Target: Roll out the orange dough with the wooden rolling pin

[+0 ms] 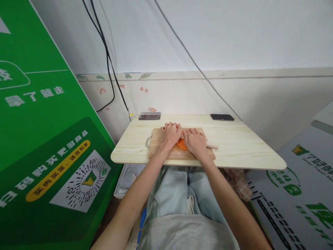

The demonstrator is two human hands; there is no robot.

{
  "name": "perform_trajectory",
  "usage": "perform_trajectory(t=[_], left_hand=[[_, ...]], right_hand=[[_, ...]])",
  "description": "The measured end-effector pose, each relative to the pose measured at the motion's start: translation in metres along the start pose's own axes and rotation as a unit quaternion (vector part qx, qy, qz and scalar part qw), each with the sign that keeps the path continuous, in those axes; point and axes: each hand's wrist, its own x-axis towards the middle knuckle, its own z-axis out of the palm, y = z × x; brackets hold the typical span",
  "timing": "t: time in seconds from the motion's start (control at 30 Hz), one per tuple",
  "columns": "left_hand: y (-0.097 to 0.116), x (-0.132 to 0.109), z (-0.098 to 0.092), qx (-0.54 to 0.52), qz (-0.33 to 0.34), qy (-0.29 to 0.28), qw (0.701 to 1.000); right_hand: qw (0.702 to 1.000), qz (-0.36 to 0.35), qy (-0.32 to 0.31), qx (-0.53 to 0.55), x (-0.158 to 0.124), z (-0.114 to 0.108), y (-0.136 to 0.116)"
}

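Observation:
A wooden cutting board (156, 150) with a metal ring handle on its left side lies on the pale table. On it is a flat orange piece of what looks like dough (182, 144), partly covered by my hands. A light wooden rolling pin (212, 145) lies across the orange piece, and its right end sticks out past the board. My left hand (171, 133) is closed over the pin's left part, fingers curled. My right hand (194, 140) presses down on the right part, fingers bent over it. Most of the pin is hidden beneath both hands.
A black phone (222, 117) lies at the table's back right, and a blurred-out object (149, 116) at the back left. The pale table (244, 146) stands against the wall. Green panel (59, 139) rises on the left; a printed white panel (299, 180) is on the right.

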Motion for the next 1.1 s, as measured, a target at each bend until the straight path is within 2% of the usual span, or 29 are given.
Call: perform_trajectory(t=[0.1, 0.2, 0.27, 0.47, 0.53, 0.63, 0.8, 0.9, 1.0, 1.1], left_hand=[[0.000, 0.000, 0.000, 0.002, 0.004, -0.003, 1.000], [0.000, 0.001, 0.002, 0.003, 0.007, 0.001, 1.000], [0.000, 0.001, 0.002, 0.003, 0.003, 0.003, 1.000], [-0.001, 0.001, 0.001, -0.009, -0.008, 0.003, 1.000], [-0.001, 0.000, 0.000, -0.012, -0.012, 0.006, 1.000], [-0.001, 0.001, 0.000, -0.011, -0.009, 0.005, 1.000], [-0.001, 0.001, 0.002, 0.002, -0.006, 0.003, 1.000], [-0.001, 0.002, 0.002, 0.000, -0.004, 0.003, 1.000], [-0.001, 0.001, 0.001, -0.004, -0.005, 0.004, 1.000], [0.000, 0.000, -0.001, -0.008, -0.009, 0.004, 1.000]], right_hand=[[0.999, 0.001, -0.035, -0.029, 0.024, -0.007, 0.014], [0.998, 0.002, -0.047, -0.033, 0.029, -0.010, 0.017], [0.999, 0.010, -0.026, -0.021, 0.019, -0.008, 0.011], [0.996, -0.006, 0.087, 0.031, -0.038, 0.014, -0.018], [0.994, -0.012, 0.104, 0.037, -0.045, 0.018, -0.020], [0.996, -0.008, 0.078, 0.034, -0.033, 0.014, -0.014], [1.000, 0.026, -0.004, 0.008, 0.013, -0.003, 0.008], [0.999, 0.028, -0.035, -0.001, 0.023, -0.008, 0.014], [1.000, 0.002, -0.006, -0.003, 0.009, -0.006, 0.007], [0.999, -0.015, 0.042, 0.017, -0.019, 0.003, -0.006]])
